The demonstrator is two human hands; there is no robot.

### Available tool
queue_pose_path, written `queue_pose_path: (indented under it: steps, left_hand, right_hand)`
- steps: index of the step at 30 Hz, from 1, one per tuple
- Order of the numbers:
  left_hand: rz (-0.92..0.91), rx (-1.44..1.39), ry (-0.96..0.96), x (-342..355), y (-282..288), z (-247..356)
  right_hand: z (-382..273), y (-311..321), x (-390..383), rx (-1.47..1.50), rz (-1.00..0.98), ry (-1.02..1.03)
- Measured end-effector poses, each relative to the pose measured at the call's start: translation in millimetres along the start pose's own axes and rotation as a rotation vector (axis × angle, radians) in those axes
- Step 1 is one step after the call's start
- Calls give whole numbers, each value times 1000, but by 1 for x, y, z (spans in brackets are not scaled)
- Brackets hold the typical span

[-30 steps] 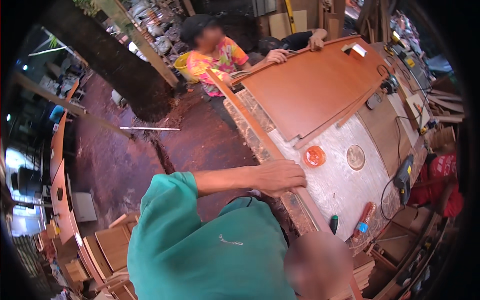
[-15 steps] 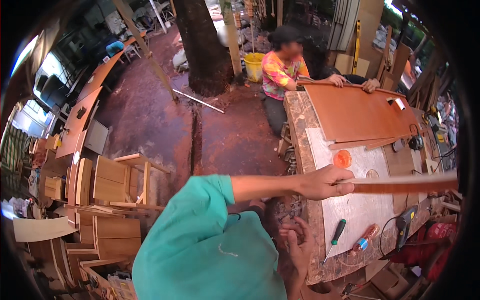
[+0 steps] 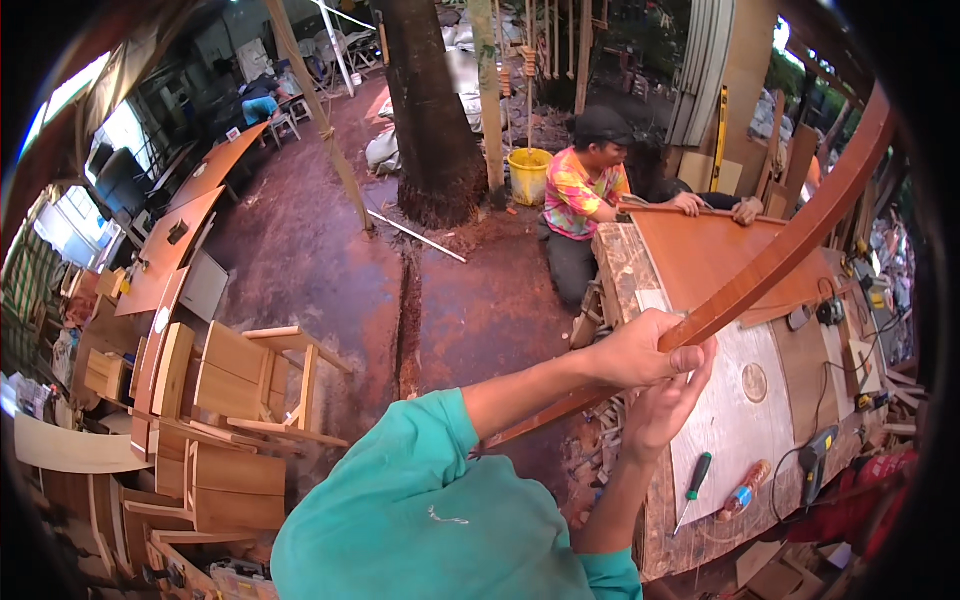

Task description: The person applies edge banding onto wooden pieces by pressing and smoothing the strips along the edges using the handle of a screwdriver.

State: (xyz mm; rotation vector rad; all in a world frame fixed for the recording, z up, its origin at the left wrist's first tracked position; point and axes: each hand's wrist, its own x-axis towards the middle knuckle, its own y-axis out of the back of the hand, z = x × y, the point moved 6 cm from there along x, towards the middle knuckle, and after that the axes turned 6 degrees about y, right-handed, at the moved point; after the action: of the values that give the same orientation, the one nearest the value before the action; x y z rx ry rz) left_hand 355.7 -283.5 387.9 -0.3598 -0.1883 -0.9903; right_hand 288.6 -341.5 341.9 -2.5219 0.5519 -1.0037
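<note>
A long, narrow reddish-brown wooden strip [image 3: 778, 268] slants across the bench from upper right to lower left, appearing curved. My left hand [image 3: 640, 350] is closed round it. Just below, my right hand [image 3: 660, 412] has its fingers stretched up beside the strip and my left thumb; whether it touches the strip I cannot tell. Under my hands lies a whitish board [image 3: 725, 440] on a rough wooden bench [image 3: 650, 545]. On that side are a green-handled screwdriver [image 3: 698, 478], a clear bottle [image 3: 745, 490] with a blue label and a dark corded power tool [image 3: 817, 455].
Across the bench a co-worker in a bright patterned shirt [image 3: 582, 190] holds the edge of a reddish-brown panel [image 3: 690, 255]; a second person's hand [image 3: 747, 210] rests there too. Wooden chair-like frames [image 3: 235, 480] stand at left. A tree trunk [image 3: 430, 110] and yellow bucket [image 3: 529, 180] stand behind.
The strip has swung from level to a steep slant, its far end rising. My right hand has come up from the bench edge to beside my left. The round orange item is now out of sight.
</note>
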Motion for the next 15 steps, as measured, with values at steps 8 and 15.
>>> queue_pose_path:
  steps: [8,15]
  left_hand:
    - [130,107,-92,-33,69,28]
    - [154,22,-100,-57,96,24]
  right_hand:
    - [60,-57,1,376,37,-134]
    - [90,-68,3,312,120,-182]
